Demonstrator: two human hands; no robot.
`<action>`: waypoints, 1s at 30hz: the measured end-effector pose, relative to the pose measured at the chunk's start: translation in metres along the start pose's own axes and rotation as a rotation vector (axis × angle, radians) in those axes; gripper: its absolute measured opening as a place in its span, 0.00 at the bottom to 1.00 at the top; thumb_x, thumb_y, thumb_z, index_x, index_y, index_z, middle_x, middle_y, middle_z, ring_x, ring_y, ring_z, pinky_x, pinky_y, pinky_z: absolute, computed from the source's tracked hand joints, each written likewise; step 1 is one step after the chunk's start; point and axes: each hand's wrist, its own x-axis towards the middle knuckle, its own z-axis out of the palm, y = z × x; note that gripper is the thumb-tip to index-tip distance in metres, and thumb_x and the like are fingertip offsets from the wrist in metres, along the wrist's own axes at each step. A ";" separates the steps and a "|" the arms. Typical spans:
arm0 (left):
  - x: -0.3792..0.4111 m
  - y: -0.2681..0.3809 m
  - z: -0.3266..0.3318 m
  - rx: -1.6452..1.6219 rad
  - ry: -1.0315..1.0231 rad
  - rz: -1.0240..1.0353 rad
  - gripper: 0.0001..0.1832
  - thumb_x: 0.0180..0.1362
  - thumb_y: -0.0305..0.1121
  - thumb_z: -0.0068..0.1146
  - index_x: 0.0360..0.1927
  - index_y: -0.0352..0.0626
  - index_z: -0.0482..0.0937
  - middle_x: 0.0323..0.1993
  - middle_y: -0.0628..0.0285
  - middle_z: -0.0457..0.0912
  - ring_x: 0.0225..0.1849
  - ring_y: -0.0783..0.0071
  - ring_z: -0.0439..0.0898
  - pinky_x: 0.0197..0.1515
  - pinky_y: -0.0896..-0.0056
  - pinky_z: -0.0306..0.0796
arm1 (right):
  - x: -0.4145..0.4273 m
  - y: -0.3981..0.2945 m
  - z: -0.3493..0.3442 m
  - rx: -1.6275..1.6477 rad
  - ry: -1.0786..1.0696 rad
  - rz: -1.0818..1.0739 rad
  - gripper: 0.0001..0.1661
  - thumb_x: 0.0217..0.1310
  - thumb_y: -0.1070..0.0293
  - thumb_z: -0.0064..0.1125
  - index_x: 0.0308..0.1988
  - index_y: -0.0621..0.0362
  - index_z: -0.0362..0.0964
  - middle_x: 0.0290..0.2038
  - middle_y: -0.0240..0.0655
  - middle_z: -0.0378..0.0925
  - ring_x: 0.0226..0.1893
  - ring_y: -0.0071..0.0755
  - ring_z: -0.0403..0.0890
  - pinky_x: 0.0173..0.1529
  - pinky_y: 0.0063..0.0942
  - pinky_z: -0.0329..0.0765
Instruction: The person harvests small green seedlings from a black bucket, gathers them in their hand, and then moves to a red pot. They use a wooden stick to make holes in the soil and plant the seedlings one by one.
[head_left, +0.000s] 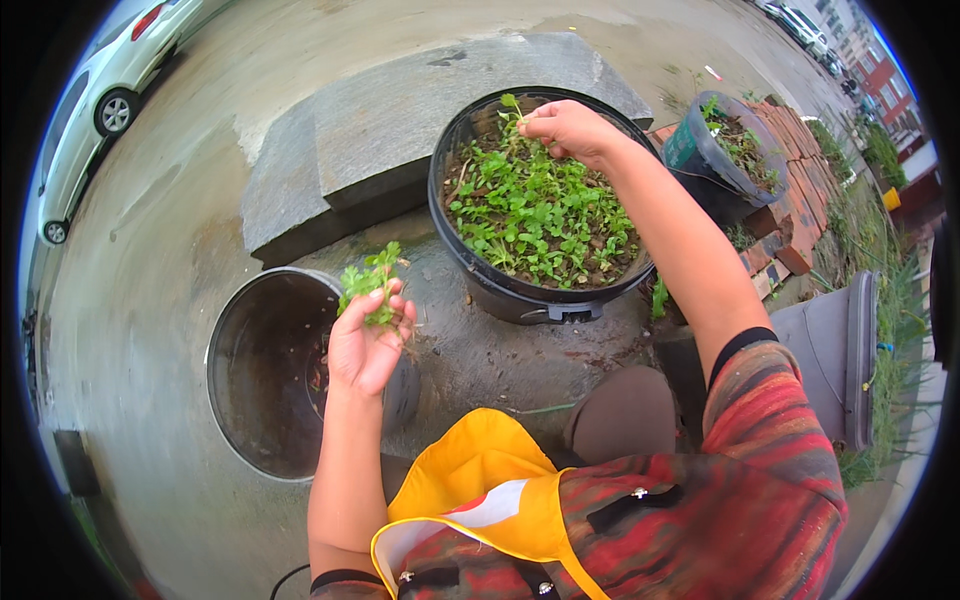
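Observation:
My left hand (369, 341) is raised beside the rim of an empty-looking dark bucket (259, 375), its fingers closed around a small bunch of leafy green seedlings (367, 281). Over the far side of a round black planter tub (525, 294), my right hand (566, 131) pinches the stem of one leafy green sprig (511, 105) between thumb and fingertips. Low green plants (540, 210) grow densely in the tub's brown soil. Whether the pinched sprig is still rooted cannot be told.
Grey stone slabs (420, 112) lie behind the tub. To the right are a plastic bucket with plants (720, 176), stacked red bricks (795, 165) and a large grey bucket (817, 352). A white car (90, 112) stands at the far left on the wet pavement.

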 end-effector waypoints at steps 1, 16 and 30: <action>0.000 0.000 0.000 0.009 0.012 0.007 0.19 0.53 0.23 0.51 0.50 0.35 0.69 0.38 0.59 0.76 0.33 0.75 0.76 0.45 0.67 0.72 | -0.011 -0.008 0.006 0.023 -0.035 0.054 0.06 0.46 0.67 0.61 0.25 0.56 0.73 0.20 0.24 0.69 0.20 0.16 0.64 0.23 0.18 0.61; -0.025 -0.007 0.015 0.019 -0.293 -0.033 0.24 0.61 0.48 0.46 0.52 0.40 0.67 0.46 0.55 0.76 0.45 0.64 0.76 0.53 0.58 0.70 | -0.131 -0.053 0.130 -0.112 -0.537 -0.131 0.12 0.48 0.68 0.62 0.36 0.59 0.75 0.26 0.23 0.72 0.27 0.16 0.69 0.33 0.17 0.67; -0.045 -0.017 0.024 0.394 -0.181 0.082 0.23 0.50 0.28 0.59 0.50 0.46 0.65 0.46 0.62 0.73 0.46 0.69 0.73 0.49 0.61 0.67 | -0.148 -0.035 0.153 -0.459 -0.322 -0.670 0.11 0.37 0.69 0.63 0.21 0.67 0.74 0.19 0.42 0.77 0.21 0.33 0.80 0.28 0.29 0.75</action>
